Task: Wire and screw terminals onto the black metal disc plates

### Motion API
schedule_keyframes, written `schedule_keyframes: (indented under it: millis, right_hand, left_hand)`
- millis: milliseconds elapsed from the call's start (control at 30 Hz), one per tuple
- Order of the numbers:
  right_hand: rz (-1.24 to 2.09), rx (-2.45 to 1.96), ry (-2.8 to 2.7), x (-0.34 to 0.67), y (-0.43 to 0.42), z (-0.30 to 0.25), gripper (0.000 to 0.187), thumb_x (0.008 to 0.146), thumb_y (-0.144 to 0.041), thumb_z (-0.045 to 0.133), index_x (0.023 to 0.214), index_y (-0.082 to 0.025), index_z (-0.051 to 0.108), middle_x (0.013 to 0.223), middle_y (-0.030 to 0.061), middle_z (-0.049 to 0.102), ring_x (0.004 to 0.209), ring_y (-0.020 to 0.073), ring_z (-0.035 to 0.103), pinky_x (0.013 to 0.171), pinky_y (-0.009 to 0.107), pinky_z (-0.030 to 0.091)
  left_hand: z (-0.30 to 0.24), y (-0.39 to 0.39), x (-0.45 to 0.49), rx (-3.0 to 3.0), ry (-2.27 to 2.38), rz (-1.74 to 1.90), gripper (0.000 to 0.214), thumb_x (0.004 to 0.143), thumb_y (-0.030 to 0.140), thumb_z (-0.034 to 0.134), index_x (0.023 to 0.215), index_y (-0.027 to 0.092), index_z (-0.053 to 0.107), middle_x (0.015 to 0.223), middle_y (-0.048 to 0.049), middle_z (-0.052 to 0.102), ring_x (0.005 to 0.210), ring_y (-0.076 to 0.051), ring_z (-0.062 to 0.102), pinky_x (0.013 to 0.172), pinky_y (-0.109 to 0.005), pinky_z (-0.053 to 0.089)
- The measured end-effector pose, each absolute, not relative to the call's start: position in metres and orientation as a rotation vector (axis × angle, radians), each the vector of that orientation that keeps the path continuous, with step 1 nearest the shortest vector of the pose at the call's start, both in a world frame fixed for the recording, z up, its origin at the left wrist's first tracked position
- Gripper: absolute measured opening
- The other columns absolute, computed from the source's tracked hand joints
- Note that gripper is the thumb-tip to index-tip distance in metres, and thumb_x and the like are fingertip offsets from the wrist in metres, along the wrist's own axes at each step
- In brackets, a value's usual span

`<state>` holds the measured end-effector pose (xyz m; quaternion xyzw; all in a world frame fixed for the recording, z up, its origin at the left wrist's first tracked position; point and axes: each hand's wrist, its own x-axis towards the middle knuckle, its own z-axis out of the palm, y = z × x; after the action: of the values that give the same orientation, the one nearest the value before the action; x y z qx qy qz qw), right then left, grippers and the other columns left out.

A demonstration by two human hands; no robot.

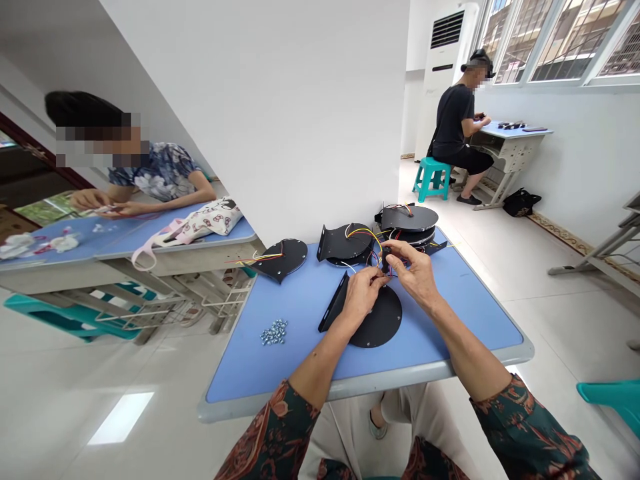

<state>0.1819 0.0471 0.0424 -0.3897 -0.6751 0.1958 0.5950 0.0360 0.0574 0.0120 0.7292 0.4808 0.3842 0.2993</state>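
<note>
A black round metal plate (pixel 383 323) with an upright flange lies on the blue desk in front of me. Over its far part is my left hand (pixel 364 290), fingers pinched together at the wires; whatever they hold is hidden. Just to the right, my right hand (pixel 413 270) grips a short black screwdriver (pixel 385 259), held upright with its tip down by my left fingertips. Yellow, white and red wires (pixel 373 235) rise around both hands. A pile of small silver screws (pixel 274 332) sits to the left of the plate.
More black plates with wires lie along the desk's far side: one at left (pixel 285 259), a pair in the middle (pixel 345 241), a stack at right (pixel 410 219). A white wall stands behind. One person works at the left desk (pixel 120 250), another by the window.
</note>
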Motion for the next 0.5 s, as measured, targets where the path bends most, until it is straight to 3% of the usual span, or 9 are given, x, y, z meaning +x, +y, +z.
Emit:
schedule_keyframes:
  millis: [167, 367, 500]
  right_hand:
    - [0.362, -0.956, -1.614, 0.1818, 0.0485, 0.0426, 0.017, 0.089, -0.034, 0.069, 0.102, -0.025, 0.075, 0.096, 0.0046, 0.075, 0.082, 0.0202, 0.066, 0.079, 0.034, 0.055]
    - [0.526, -0.906, -1.582, 0.1835, 0.0492, 0.0392, 0.025, 0.094, -0.026, 0.057, 0.116, -0.024, 0.070, 0.095, 0.0035, 0.076, 0.085, 0.0193, 0.070, 0.083, 0.034, 0.055]
    - [0.520, -0.898, -1.592, 0.1821, 0.0472, 0.0414, 0.024, 0.094, -0.029, 0.060, 0.116, -0.024, 0.070, 0.099, 0.0039, 0.077, 0.091, 0.0196, 0.071, 0.086, 0.034, 0.055]
  left_hand:
    - [0.0138, 0.0563, 0.0379, 1.894, 1.328, 1.021, 0.014, 0.084, 0.016, 0.072, 0.072, 0.019, 0.067, 0.075, 0.0022, 0.071, 0.069, -0.014, 0.063, 0.070, -0.025, 0.045]
    - [0.0111, 0.0576, 0.0360, 1.903, 1.232, 1.054, 0.013, 0.086, 0.013, 0.068, 0.075, 0.019, 0.070, 0.087, -0.0004, 0.075, 0.083, -0.016, 0.067, 0.080, -0.025, 0.048]
    - [0.0120, 0.0582, 0.0363, 1.907, 1.288, 1.040, 0.015, 0.085, 0.014, 0.070, 0.072, 0.018, 0.066, 0.079, 0.0009, 0.072, 0.076, -0.015, 0.065, 0.075, -0.025, 0.046]
